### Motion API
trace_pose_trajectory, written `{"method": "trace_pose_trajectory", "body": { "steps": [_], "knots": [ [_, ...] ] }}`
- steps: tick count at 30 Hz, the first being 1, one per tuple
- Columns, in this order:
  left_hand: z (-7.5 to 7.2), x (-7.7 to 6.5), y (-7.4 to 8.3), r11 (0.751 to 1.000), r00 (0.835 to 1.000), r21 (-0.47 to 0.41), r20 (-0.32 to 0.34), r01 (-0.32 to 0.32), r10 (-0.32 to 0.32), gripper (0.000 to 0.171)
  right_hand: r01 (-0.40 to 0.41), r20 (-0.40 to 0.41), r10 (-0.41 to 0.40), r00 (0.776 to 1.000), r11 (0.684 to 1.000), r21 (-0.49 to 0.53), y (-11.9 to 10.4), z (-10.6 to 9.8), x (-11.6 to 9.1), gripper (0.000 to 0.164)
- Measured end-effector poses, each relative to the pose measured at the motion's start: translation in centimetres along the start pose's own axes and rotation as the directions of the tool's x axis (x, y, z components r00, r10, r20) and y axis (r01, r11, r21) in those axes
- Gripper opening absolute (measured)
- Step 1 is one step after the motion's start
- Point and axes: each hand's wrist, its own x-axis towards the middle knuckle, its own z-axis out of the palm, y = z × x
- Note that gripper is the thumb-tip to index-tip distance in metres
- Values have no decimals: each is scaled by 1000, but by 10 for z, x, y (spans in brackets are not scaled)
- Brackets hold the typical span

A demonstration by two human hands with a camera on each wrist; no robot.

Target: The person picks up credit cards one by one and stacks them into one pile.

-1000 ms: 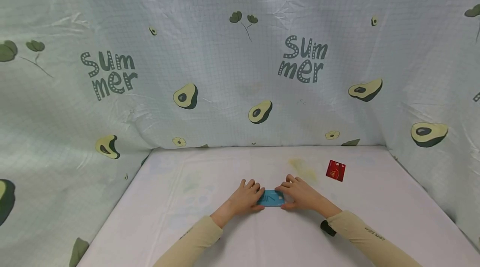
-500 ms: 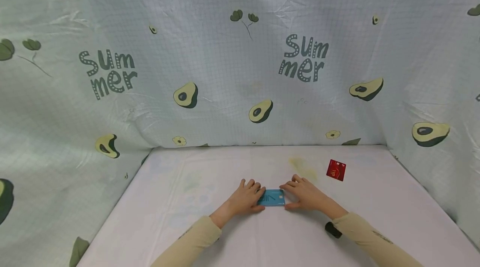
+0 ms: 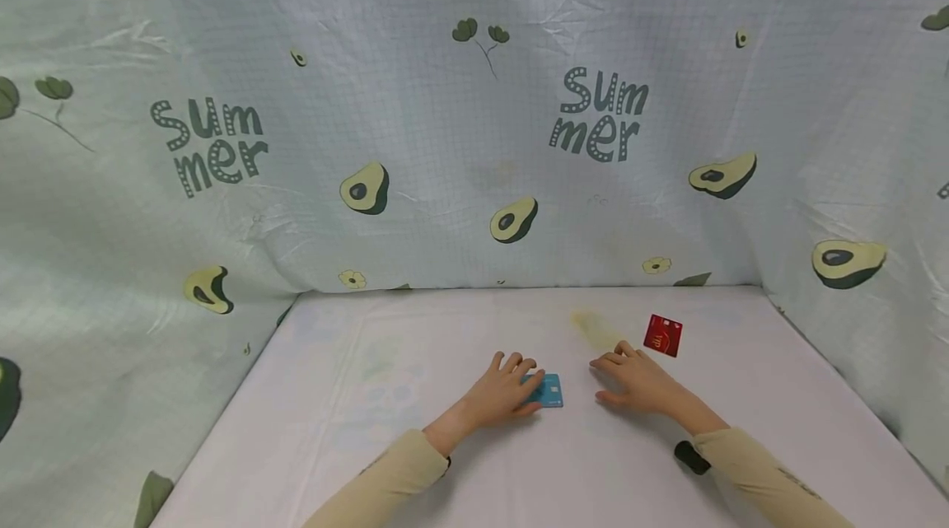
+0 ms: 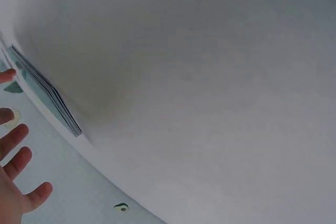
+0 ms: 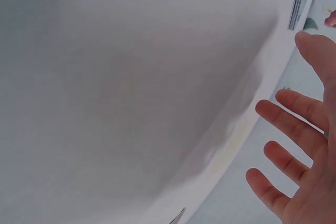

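Note:
A small stack of blue cards [image 3: 552,390] lies flat on the white-covered table, its layered edges visible in the left wrist view [image 4: 50,95]. My left hand [image 3: 504,393] hovers over the stack's left part, hiding it in the head view. Its fingers are spread, and the left wrist view shows them apart from the cards. To the right of the stack, my right hand [image 3: 638,384] is held with fingers apart and nothing in it. Beyond that hand lies a red card [image 3: 662,335] with "VIP" lettering.
A white cloth [image 3: 356,429] covers the table. Behind and at both sides hangs a pale curtain [image 3: 445,124] printed with avocados and "summer". A black wrist device [image 3: 692,457] sits under the right sleeve.
My right hand has let go of the blue cards' right end and moved right. My left hand has loosened and shifted slightly right over the stack. The cards stay about where they were.

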Motion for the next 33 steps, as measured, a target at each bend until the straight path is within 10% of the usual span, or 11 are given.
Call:
{"method": "trace_pose_trajectory", "body": {
  "steps": [33],
  "knots": [
    [-9,89,60,994,991,52,-84,-100,105,35,-334,-8,334,942,941,-58,78,-21,-38,30]
  ]
}}
